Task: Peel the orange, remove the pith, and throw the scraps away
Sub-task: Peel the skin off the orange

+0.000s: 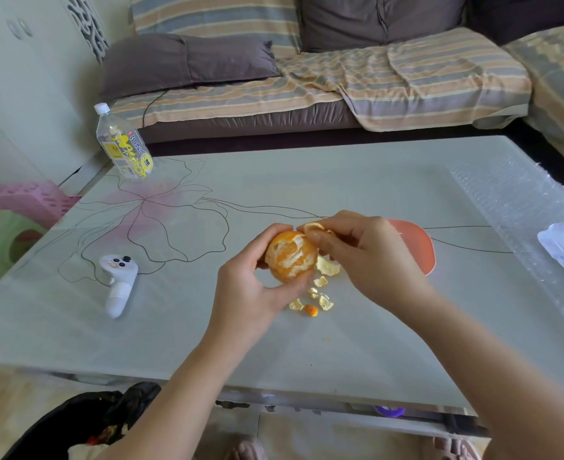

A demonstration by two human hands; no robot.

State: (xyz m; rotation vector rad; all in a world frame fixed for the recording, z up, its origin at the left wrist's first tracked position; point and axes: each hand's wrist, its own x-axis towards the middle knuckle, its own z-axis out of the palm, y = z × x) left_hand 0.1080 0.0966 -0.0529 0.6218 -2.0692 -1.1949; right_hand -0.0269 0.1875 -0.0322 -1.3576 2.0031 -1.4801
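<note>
Left hand (244, 293) cups the orange (290, 257), peeled face upward (round, no long axis); right hand (366, 257) pinches peel (313, 227).

Left arm: bare forearm rises from the lower edge, slanting up and to the right, wrist about straight
Left hand (250, 277): palm turned inward, fingers curled under and round the orange (290, 257), thumb laid over its upper left side
Right arm: bare forearm comes in from the lower right corner, slanting up and to the left
Right hand (366, 257): back of the hand to the camera, thumb and fingertips pinching a peel (313, 226) strip at the orange's top
Hands: close together, thumbs nearly meeting
</note>
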